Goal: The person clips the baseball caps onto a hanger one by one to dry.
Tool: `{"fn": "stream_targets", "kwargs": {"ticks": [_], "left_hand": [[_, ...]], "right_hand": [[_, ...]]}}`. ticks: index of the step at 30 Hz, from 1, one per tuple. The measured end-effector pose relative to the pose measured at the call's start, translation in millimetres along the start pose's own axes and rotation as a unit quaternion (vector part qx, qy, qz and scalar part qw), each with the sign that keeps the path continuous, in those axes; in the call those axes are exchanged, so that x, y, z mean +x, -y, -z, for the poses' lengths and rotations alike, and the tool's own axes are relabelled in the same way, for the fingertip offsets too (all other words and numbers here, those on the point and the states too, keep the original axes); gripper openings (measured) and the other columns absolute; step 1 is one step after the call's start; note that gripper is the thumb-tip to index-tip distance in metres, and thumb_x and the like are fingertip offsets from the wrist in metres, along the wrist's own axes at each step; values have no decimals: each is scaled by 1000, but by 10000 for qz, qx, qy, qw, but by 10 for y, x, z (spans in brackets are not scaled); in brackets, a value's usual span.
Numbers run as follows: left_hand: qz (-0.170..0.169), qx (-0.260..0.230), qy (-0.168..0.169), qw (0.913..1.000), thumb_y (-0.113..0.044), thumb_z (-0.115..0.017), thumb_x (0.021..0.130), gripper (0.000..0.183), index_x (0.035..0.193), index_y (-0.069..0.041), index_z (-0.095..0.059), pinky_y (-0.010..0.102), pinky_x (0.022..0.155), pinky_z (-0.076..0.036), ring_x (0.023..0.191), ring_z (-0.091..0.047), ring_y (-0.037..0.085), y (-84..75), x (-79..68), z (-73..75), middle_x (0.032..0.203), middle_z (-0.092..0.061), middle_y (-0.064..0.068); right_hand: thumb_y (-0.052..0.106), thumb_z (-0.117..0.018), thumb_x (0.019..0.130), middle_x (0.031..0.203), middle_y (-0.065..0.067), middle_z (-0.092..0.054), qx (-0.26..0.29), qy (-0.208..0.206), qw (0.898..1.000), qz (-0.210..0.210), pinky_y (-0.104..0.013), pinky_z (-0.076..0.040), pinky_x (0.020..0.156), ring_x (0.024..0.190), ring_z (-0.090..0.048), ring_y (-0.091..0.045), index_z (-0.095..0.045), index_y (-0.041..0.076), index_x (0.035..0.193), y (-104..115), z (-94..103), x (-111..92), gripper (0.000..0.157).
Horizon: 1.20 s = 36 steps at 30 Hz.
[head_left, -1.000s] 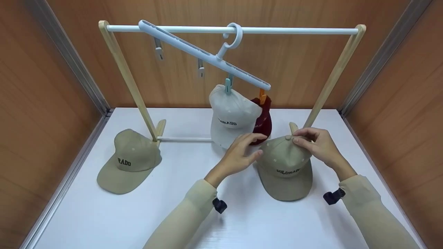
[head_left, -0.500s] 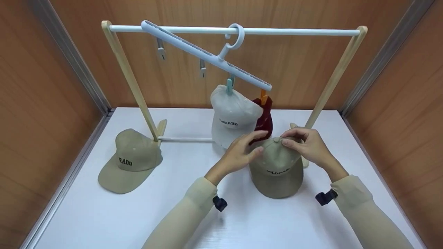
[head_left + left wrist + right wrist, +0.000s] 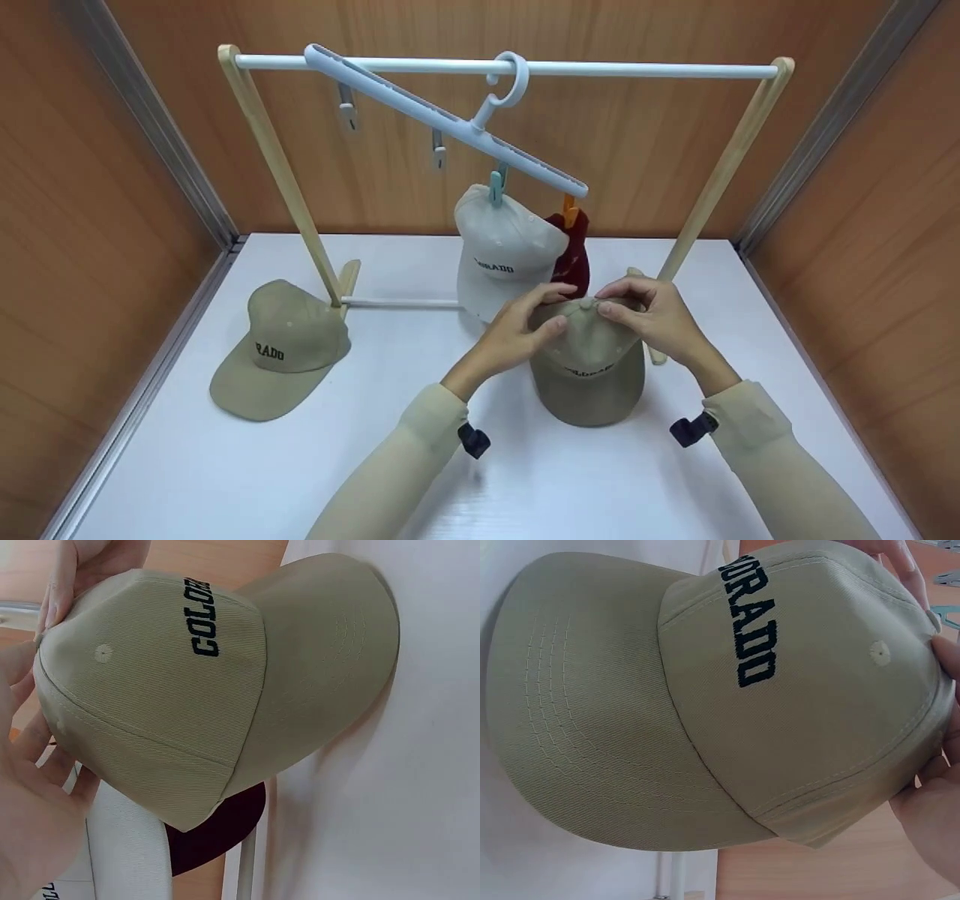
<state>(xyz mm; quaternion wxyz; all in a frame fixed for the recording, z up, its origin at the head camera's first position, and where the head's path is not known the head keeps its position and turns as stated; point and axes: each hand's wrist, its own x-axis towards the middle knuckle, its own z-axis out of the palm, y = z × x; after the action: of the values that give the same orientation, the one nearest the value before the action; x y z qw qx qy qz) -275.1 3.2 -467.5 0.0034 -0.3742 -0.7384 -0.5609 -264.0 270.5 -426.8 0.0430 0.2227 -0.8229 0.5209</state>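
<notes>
In the head view my right hand (image 3: 652,319) pinches the top of a khaki baseball cap (image 3: 589,349), which hangs upright with its brim toward me. My left hand (image 3: 514,337) is at the other side of the crown, thumb in front and fingers behind it. Dark lettering crosses the cap's front panel (image 3: 150,682), and stitched rows run along its brim (image 3: 547,712). Behind the hands, a white cap (image 3: 502,240) and a maroon cap (image 3: 574,251) hang from a pale hanger (image 3: 442,118). A teal clip (image 3: 496,187) grips the white cap, an orange clip (image 3: 571,214) the maroon one.
The tilted hanger hooks over the white rail (image 3: 645,70) of a wooden-legged rack (image 3: 281,172). Two grey clips (image 3: 348,114) dangle from its raised left end. Another khaki cap (image 3: 281,352) lies at left on the white table (image 3: 187,480). Wood-look panels (image 3: 675,150) enclose the table.
The right hand has carried the khaki cap leftward, so the crown now sits between the left thumb and fingers. The left hand has barely moved. Hanger and hanging caps look unchanged.
</notes>
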Motion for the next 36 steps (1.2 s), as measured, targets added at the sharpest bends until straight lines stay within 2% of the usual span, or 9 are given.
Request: {"fn": "stream_targets", "kwargs": {"ticks": [5,13,23,30,36], "left_hand": [[-34,-161,-133,9998,-26,-61,110,40,148,-17,-55,32,116,-45,130,-61,11,17,-15,3,142,-66,1],[-166,-321,-218,9991,-22,-61,110,32,141,-15,-60,33,105,-54,119,-66,12,-10,-41,35,133,-70,1],[121,-291,-324,9990,-24,-65,108,25,131,-13,-67,30,97,-57,107,-67,11,-57,-82,89,125,-73,-1],[227,-415,-262,9985,-23,-67,107,24,128,-11,-69,31,100,-57,113,-70,13,-88,-135,159,123,-74,2],[272,-286,-217,9990,-23,-68,106,23,126,-12,-70,31,100,-57,112,-70,11,-117,-200,257,122,-74,-1]], "right_hand": [[9,-80,96,107,-8,-73,87,-125,9999,52,-22,-59,86,97,-69,-17,-80,8,110,4,-39,3,14],[7,-80,96,106,-8,-74,227,-220,9995,72,-21,-58,83,96,-66,-18,-80,6,109,45,-80,-2,13],[14,-80,97,109,-8,-77,208,-28,9996,-198,-24,-60,89,101,-73,-17,-80,8,112,110,-123,-11,16],[15,-79,98,110,-6,-78,168,181,9995,-220,-26,-60,90,101,-75,-19,-80,9,113,181,-178,-18,16],[19,-79,98,110,-4,-78,59,269,9990,-365,-25,-60,91,101,-74,-20,-80,12,114,238,-251,-14,18]]}}
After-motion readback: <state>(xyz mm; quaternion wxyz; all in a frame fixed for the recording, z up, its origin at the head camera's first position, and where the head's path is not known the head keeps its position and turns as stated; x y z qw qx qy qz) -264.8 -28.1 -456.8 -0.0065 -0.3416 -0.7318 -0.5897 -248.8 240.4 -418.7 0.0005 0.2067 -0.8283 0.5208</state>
